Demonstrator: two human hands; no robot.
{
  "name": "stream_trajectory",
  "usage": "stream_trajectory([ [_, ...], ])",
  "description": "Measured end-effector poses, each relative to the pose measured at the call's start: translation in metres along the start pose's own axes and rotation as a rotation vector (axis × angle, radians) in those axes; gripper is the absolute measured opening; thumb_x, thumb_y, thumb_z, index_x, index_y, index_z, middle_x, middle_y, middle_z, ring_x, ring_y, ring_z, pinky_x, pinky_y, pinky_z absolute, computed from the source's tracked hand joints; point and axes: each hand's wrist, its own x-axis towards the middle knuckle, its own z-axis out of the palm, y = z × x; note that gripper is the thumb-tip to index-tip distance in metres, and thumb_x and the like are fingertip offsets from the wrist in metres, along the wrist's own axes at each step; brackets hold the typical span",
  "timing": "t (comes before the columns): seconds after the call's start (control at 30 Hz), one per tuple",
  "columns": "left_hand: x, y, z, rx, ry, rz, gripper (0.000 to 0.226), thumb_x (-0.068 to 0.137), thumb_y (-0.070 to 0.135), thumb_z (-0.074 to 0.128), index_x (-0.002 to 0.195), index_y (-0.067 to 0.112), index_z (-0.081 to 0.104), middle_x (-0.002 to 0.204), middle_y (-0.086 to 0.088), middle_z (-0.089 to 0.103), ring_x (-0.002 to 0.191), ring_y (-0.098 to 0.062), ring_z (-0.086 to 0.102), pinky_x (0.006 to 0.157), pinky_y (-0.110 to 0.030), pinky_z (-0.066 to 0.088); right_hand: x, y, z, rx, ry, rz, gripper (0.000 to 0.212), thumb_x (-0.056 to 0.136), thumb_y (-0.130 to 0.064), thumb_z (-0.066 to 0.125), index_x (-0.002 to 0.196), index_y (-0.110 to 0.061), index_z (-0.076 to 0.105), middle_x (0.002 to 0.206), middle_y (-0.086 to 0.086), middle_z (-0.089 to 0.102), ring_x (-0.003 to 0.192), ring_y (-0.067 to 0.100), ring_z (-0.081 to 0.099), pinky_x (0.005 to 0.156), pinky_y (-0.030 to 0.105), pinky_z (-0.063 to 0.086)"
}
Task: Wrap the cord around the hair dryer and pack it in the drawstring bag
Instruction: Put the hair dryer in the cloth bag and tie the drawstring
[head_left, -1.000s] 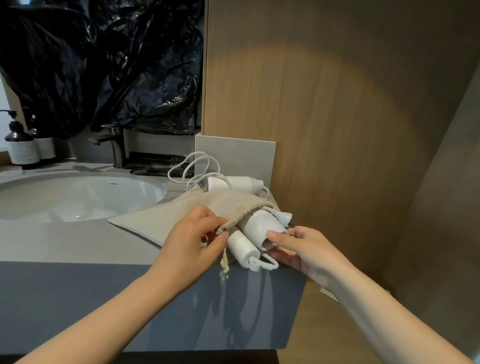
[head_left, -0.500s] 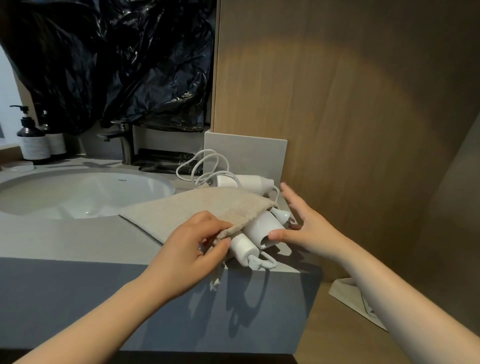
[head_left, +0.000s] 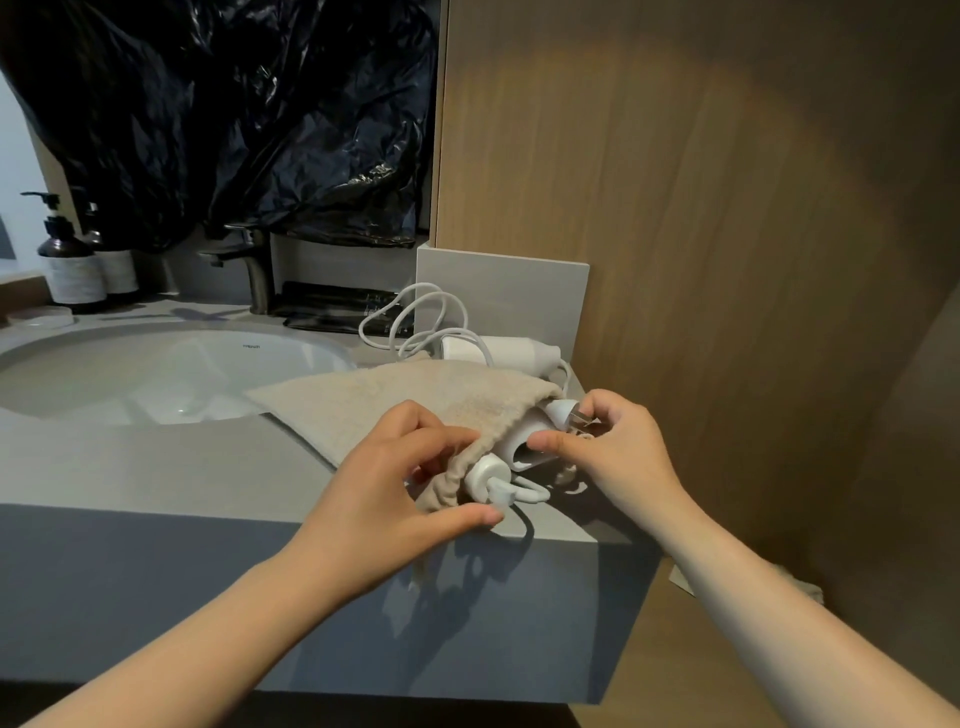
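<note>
Head view: the beige drawstring bag (head_left: 410, 400) lies on the grey desk (head_left: 156, 467) beside the sink (head_left: 156, 374). The white hair dryer (head_left: 511, 441) sticks out of the bag's mouth at the desk's front corner. The left hand (head_left: 395, 483) pinches the gathered mouth, a narrow grip. The right hand (head_left: 618, 452) holds the plug (head_left: 558, 410) in curled fingers, with the thumb on the dryer. The cord (head_left: 415, 285) loops loose behind the bag.

Left hand (head_left: 384, 493) pinches bag (head_left: 415, 395); right hand (head_left: 618, 457), seemingly, plug (head_left: 563, 413).
</note>
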Motion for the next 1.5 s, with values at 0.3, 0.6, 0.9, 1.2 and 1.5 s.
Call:
stream_trajectory([
  [0.3, 0.003, -0.006, 0.001, 0.036, 0.094, -0.038, 0.043, 0.058, 0.029, 0.092, 0.097, 0.029, 0.072, 0.086, 0.012, 0.053, 0.079, -0.012, 0.055, 0.065, -0.01, 0.04, -0.003, -0.003, -0.009, 0.025, -0.213, 0.07, 0.046, 0.061, -0.054, 0.078, 0.094, -0.029, 0.058, 0.098, 0.006, 0.064, 0.077, 0.023, 0.066, 0.067, 0.026, 0.055],
  [0.6, 0.002, -0.005, -0.001, 0.157, 0.102, 0.008, 0.031, 0.07, 0.019, 0.085, 0.096, 0.024, 0.069, 0.078, 0.015, 0.053, 0.074, -0.006, 0.052, 0.062, -0.012, 0.039, -0.002, -0.011, -0.015, 0.046, -0.377, 0.018, 0.031, 0.075, -0.062, 0.065, 0.102, -0.048, 0.067, 0.103, -0.004, 0.068, 0.088, 0.007, 0.065, 0.073, 0.013, 0.051],
  [0.9, 0.009, -0.002, 0.0, 0.149, -0.004, -0.118, 0.042, 0.063, 0.044, 0.084, 0.092, 0.031, 0.058, 0.073, 0.009, 0.054, 0.071, -0.01, 0.053, 0.058, -0.017, 0.042, 0.006, -0.002, -0.015, -0.012, -0.247, 0.044, 0.027, 0.077, -0.038, 0.073, 0.102, -0.028, 0.074, 0.079, 0.007, 0.071, 0.065, 0.017, 0.06, 0.059, 0.014, 0.045],
  [1.2, 0.005, -0.005, 0.003, 0.231, -0.039, -0.066, 0.051, 0.06, 0.073, 0.066, 0.093, 0.035, 0.057, 0.079, 0.016, 0.052, 0.07, -0.006, 0.054, 0.061, -0.021, 0.046, 0.004, 0.0, -0.012, -0.066, -0.294, 0.055, 0.039, 0.064, -0.046, 0.079, 0.1, -0.041, 0.066, 0.05, 0.001, 0.037, 0.047, 0.013, 0.031, 0.05, 0.018, 0.035],
  [1.5, 0.0, -0.013, 0.001, 0.398, 0.013, 0.021, 0.049, 0.072, 0.066, 0.063, 0.103, 0.029, 0.059, 0.085, 0.016, 0.05, 0.073, 0.0, 0.049, 0.062, -0.018, 0.04, 0.004, -0.014, -0.007, -0.095, -0.22, 0.074, 0.021, 0.071, -0.039, 0.078, 0.087, -0.026, 0.077, 0.048, -0.018, 0.063, 0.045, -0.003, 0.054, 0.048, 0.008, 0.038],
])
